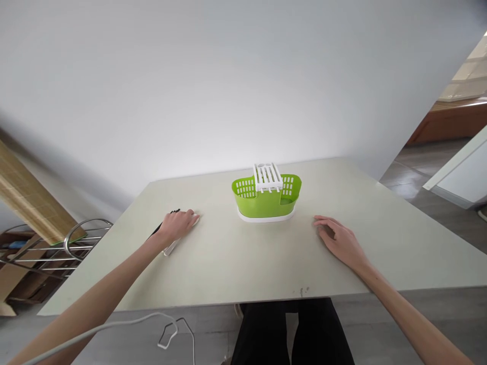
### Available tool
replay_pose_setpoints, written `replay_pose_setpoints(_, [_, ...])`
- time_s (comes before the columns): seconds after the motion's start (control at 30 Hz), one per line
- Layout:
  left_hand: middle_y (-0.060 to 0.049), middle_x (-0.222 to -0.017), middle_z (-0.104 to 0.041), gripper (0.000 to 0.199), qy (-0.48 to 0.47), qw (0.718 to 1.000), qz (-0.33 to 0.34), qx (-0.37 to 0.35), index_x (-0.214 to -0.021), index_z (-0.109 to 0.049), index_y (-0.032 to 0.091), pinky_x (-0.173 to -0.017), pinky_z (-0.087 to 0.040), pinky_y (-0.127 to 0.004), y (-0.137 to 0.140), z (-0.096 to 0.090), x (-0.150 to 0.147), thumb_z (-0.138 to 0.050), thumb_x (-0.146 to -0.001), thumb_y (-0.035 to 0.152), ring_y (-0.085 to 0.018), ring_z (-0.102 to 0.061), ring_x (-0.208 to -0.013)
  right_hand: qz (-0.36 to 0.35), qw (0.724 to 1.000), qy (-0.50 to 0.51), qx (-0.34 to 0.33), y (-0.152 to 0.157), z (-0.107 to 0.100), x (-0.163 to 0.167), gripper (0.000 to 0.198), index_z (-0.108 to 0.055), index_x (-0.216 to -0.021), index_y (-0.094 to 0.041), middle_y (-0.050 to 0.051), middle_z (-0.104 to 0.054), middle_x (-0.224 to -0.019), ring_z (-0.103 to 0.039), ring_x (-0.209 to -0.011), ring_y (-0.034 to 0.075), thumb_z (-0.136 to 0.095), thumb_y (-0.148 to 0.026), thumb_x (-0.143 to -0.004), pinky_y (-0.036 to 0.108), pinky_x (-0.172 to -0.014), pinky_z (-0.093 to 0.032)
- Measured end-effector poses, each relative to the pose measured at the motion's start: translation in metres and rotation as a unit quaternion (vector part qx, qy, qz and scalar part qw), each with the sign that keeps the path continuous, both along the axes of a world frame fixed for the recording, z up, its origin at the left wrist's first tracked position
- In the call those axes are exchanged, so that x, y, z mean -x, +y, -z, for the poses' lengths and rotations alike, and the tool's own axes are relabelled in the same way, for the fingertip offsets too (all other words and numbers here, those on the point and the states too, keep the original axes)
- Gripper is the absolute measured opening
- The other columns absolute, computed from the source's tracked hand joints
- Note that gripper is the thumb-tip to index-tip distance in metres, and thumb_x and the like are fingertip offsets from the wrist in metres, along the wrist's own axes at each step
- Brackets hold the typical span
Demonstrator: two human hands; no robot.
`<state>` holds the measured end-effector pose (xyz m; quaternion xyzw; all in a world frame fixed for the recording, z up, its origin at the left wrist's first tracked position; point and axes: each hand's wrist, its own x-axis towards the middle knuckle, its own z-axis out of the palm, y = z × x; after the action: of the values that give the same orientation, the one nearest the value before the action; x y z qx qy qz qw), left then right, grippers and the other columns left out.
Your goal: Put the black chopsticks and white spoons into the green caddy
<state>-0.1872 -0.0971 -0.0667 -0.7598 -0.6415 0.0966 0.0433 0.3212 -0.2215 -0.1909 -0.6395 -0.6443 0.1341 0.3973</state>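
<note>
My left hand [178, 225] lies palm down on the left part of the table, over some slim utensils. Past its fingertips and below the wrist show parts of a white utensil [170, 248]; a dark one [155, 231] sticks out along the far side. The hand hides their middles, so their exact kind cannot be made out. Between my hands stands a green utensil basket [262, 207] with a white base and a white slotted rack [268, 177] across its top. My right hand [340, 242] rests on the table to the basket's right, fingers loosely bent, holding nothing.
The pale table [243, 268] meets a white wall [236, 86] at the back. A metal rack [57, 258] and a rolled bamboo mat [34, 192] are at the left. A white cable [125, 323] crosses near my left forearm.
</note>
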Motion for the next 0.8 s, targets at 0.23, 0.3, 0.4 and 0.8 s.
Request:
replay_pose_setpoints(0.23, [-0.017,-0.094,-0.079,0.059,0.039,0.999,-0.010,-0.030,-0.126,-0.066,0.021,-0.081,-0.047,-0.041,0.004,-0.005,-0.003,-0.024,-0.104,0.057,-0.037,-0.074,-0.094,-0.001,1.000,0.000,0.008,0.000,-0.001,0.000,0.026,-0.071,-0.104,-0.028,0.005,-0.072,-0.136,-0.069,-0.113,0.027,-0.048,-0.036,-0.096,0.043,-0.095,-0.053])
replay_pose_setpoints(0.3, [-0.015,-0.092,-0.078,0.059,0.022,0.998,-0.015,-0.056,-0.129,-0.064,0.020,-0.081,-0.047,-0.041,0.005,-0.015,-0.010,-0.026,-0.105,0.058,-0.036,-0.073,-0.091,-0.003,1.000,-0.001,0.006,0.000,-0.001,0.000,0.026,-0.072,-0.104,-0.028,0.005,-0.072,-0.136,-0.069,-0.114,0.027,-0.048,-0.036,-0.097,0.043,-0.096,-0.053])
replay_pose_setpoints(0.4, [-0.009,-0.088,-0.077,0.057,-0.079,0.991,0.013,-0.106,-0.126,-0.064,0.023,-0.079,-0.048,-0.039,0.004,-0.036,-0.033,-0.027,-0.106,0.061,-0.031,-0.072,-0.083,-0.003,1.000,-0.006,0.000,-0.001,-0.002,0.000,0.026,-0.072,-0.103,-0.028,0.006,-0.072,-0.135,-0.070,-0.114,0.027,-0.048,-0.037,-0.097,0.043,-0.096,-0.053])
replay_pose_setpoints(0.8, [-0.014,-0.161,-0.050,0.061,-0.210,0.860,0.389,-0.256,-0.155,-0.046,0.023,-0.124,-0.033,-0.051,-0.036,-0.059,-0.219,-0.045,-0.105,0.058,-0.032,-0.040,-0.152,-0.001,1.000,0.008,0.017,-0.002,-0.007,0.001,0.027,-0.071,-0.103,-0.029,0.005,-0.071,-0.138,-0.070,-0.112,0.027,-0.046,-0.039,-0.098,0.043,-0.091,-0.054])
